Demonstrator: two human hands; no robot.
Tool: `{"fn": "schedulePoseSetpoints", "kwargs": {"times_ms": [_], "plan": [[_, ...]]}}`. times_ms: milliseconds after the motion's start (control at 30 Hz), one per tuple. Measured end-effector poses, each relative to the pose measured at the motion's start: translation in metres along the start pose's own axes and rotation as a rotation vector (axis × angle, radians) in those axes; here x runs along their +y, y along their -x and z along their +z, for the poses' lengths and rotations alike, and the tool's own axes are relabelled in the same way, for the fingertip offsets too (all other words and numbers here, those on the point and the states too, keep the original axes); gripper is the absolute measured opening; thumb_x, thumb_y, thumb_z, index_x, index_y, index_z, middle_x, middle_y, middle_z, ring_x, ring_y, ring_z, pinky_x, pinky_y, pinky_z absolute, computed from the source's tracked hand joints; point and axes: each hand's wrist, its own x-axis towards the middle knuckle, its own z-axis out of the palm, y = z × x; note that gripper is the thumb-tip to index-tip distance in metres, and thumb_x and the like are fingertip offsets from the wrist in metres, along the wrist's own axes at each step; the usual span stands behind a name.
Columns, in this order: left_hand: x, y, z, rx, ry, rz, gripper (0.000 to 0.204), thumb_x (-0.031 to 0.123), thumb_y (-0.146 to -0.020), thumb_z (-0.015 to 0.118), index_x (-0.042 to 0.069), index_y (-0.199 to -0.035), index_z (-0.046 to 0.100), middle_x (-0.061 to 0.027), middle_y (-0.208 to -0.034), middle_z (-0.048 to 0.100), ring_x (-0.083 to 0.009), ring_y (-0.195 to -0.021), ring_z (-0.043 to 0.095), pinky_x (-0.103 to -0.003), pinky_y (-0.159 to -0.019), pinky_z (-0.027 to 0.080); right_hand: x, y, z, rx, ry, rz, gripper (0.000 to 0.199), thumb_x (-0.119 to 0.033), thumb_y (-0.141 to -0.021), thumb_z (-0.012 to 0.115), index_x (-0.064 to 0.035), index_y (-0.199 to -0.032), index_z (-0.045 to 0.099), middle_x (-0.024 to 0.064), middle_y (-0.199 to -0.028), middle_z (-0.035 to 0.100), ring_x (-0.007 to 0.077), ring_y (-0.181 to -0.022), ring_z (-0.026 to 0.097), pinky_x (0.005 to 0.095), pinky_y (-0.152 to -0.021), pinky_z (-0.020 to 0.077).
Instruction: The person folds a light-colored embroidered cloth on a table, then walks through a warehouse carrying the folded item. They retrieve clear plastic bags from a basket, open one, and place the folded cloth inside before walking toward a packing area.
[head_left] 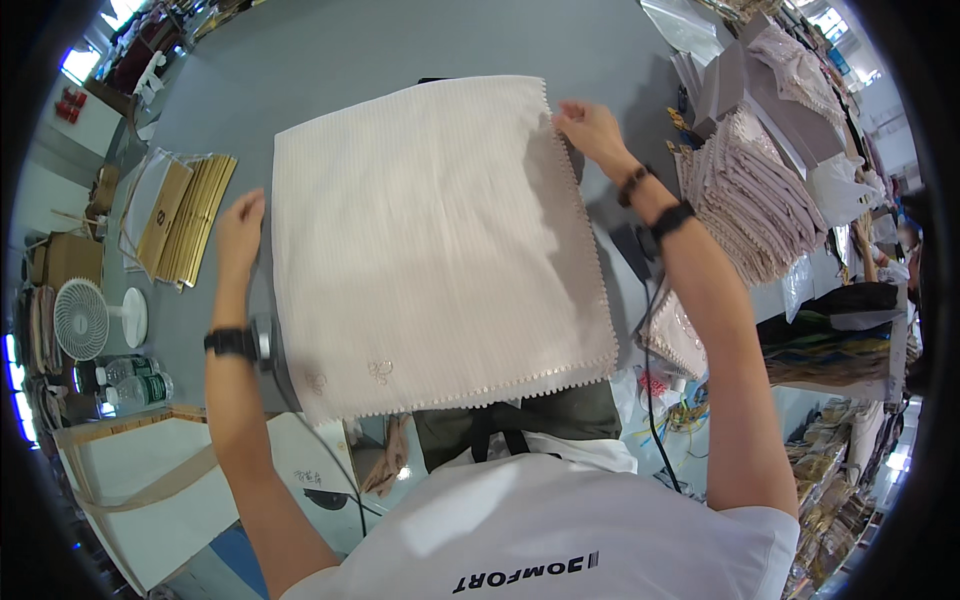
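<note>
A pale pink ribbed cloth (430, 240) with a scalloped lace edge and small embroidery near its lower left lies spread flat on the grey table (350, 50). My left hand (240, 225) rests at the cloth's left edge, fingers pressed against it. My right hand (590, 128) pinches the cloth's upper right corner. A black watch sits on my left wrist; a bead bracelet and a black band are on my right wrist.
A stack of gold and white flat packets (180, 215) lies left of the cloth. A pile of folded pink cloths (750, 200) stands at the right with grey boxes behind. A small white fan (85, 318) and water bottles (135, 380) sit at far left.
</note>
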Motion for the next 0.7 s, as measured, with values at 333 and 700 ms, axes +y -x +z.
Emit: {"fn": "schedulePoseSetpoints", "kwargs": {"times_ms": [333, 700], "plan": [[0.005, -0.100, 0.043, -0.080, 0.166, -0.161, 0.036, 0.023, -0.092, 0.067, 0.001, -0.120, 0.063, -0.0053, -0.111, 0.065, -0.0136, -0.097, 0.059, -0.027, -0.084, 0.046, -0.018, -0.049, 0.025, -0.119, -0.272, 0.189, 0.026, -0.021, -0.090, 0.068, 0.0015, -0.102, 0.063, 0.0042, -0.088, 0.066, 0.0114, -0.082, 0.061, 0.0244, -0.073, 0.0494], [-0.043, 0.026, -0.010, -0.016, 0.048, 0.134, 0.028, -0.004, -0.089, 0.056, 0.007, -0.113, 0.067, -0.0072, -0.125, 0.061, -0.0192, -0.108, 0.060, -0.030, -0.092, 0.047, 0.022, 0.044, -0.024, -0.131, 0.248, -0.193, 0.027, 0.005, -0.082, 0.051, -0.0058, -0.098, 0.069, 0.0133, -0.100, 0.068, 0.0278, -0.087, 0.064, 0.0374, -0.075, 0.0499]]}}
